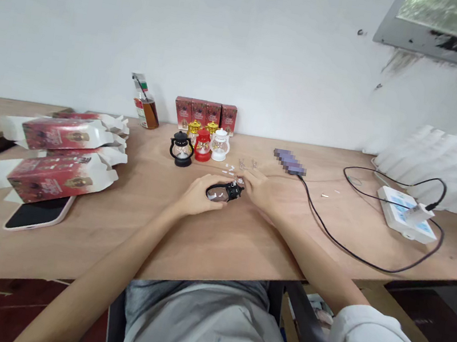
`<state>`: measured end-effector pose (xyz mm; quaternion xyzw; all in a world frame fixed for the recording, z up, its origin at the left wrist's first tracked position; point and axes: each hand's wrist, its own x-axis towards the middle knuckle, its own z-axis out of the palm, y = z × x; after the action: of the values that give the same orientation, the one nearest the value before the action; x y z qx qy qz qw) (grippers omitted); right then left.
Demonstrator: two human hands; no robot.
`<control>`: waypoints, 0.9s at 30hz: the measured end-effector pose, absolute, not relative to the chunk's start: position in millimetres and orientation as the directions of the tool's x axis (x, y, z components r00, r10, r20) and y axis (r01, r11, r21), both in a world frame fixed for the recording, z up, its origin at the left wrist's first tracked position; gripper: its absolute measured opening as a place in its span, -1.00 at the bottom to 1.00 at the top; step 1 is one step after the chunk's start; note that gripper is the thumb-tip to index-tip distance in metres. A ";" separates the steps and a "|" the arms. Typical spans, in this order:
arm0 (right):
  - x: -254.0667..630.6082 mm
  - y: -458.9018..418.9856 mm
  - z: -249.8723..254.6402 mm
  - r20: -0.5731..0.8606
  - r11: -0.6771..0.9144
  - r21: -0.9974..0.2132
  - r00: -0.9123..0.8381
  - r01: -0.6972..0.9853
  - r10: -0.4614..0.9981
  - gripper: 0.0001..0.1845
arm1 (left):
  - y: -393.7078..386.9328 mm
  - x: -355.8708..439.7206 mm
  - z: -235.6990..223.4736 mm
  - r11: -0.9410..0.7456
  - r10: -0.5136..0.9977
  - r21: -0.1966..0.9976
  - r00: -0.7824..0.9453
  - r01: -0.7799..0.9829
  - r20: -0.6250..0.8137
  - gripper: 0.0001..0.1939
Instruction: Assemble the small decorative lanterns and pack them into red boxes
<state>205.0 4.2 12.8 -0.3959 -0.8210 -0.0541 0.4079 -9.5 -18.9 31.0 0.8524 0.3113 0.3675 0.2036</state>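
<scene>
A small black lantern (219, 194) lies on its side in my left hand (196, 196), whose fingers wrap round its base end. Its clear globe faces up and its black top points right. My right hand (259, 190) is at that top, fingertips drawn together; a tiny part shows beside them, but what they pinch is too small to make out. Just beyond the hands lie small white pieces (228, 170) and thin clear or metallic bits (248, 164). Behind stand a black lantern (182, 150), a red lantern (203, 145), a white lantern (219, 145) and two gold ones (194, 127).
Several red boxes (205, 114) stand by the wall, beside a bottle (147, 112) of brown liquid. Opened red cartons (54, 175) and a phone (40, 213) lie left. Right are a purple pixelated device (289, 162), its black cable (323, 228), a power strip (406, 213) and white stacked items (433, 166).
</scene>
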 end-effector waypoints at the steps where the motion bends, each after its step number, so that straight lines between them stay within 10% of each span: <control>1: 204.1 3.5 13.1 0.692 0.673 -0.236 -0.366 0.701 0.623 -0.66 | -18.8 -9.5 31.0 -0.732 0.671 0.568 0.547 0.377 0.501 -0.44; 27: 197.6 1.9 15.9 0.756 0.444 -0.127 -0.203 0.887 0.622 -0.57 | -25.4 -0.5 30.7 -0.701 0.703 0.634 0.465 0.327 0.537 -0.28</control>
<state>197.6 1.9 15.9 -0.4988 -0.7564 -0.1712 0.3871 -0.5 -25.4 30.7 0.8249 0.3122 0.4122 0.2284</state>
